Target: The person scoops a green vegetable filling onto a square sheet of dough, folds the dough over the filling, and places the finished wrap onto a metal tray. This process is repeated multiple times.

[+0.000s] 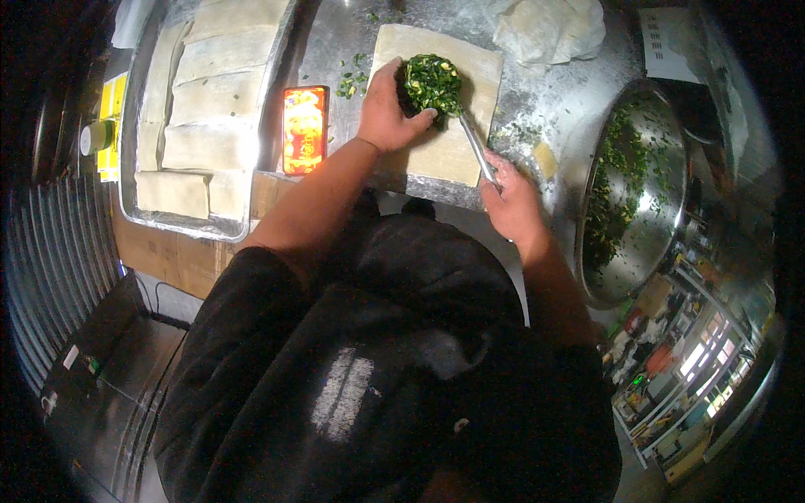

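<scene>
A round heap of chopped greens with small pale yellow bits sits over a square dough sheet on the floured metal table. My right hand is closed round the metal handle of a long-handled spoon, whose head is hidden under the heap. Against the heap's left side my left hand is cupped, with its thumb on the near edge and its fingers curled round the far left. The greens hide part of those fingers.
A large steel bowl of greens stands at the right. On the left lies a metal tray with several folded dough pieces. A phone with a bright screen lies between tray and dough. Crumpled translucent plastic is at the back.
</scene>
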Demonstrator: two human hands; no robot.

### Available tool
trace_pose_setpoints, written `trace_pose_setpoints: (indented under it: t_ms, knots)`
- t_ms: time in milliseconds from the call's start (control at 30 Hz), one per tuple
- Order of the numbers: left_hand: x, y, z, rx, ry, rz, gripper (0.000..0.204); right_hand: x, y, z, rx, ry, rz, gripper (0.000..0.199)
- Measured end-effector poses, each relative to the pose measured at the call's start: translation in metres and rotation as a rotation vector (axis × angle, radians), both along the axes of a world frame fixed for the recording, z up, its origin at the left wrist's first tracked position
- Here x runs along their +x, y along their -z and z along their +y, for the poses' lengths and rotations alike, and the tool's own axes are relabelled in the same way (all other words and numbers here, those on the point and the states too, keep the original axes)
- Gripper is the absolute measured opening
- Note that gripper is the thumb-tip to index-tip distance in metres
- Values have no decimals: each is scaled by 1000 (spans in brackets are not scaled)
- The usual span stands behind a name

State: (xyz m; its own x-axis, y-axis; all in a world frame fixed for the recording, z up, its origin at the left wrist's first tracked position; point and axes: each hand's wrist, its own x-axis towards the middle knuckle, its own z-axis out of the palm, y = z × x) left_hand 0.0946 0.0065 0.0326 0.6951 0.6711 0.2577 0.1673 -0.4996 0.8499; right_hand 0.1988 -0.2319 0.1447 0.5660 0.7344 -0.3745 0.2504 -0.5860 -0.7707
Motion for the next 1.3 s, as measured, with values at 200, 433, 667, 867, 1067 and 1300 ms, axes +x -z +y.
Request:
trace_pose_setpoints:
  t_ms: [200, 433, 667, 867, 1067, 1300]
  knots:
    - [0, 0, 1, 2, -7, 18, 99, 7, -15, -6, -138, -129, -387, 48]
    - [1, -3, 1, 20, 16, 28, 98, 6, -27, -6, -142, -145, -453, 48]
    - [-1, 4, 3, 121, 116, -10, 87, 9, -22, -33, -52, -142, -573, 52]
    - [-4, 3, 6, 113, 188, 42, 83, 0, -16, -55, -53, -63, -516, 54]
    - [-13, -4, 3, -83, 131, -12, 89, -7, -12, -55, -72, 5, -514, 48]
    - [-17, -12, 5, -456, 78, 101, 95, -8, -11, -52, -15, 5, -529, 47]
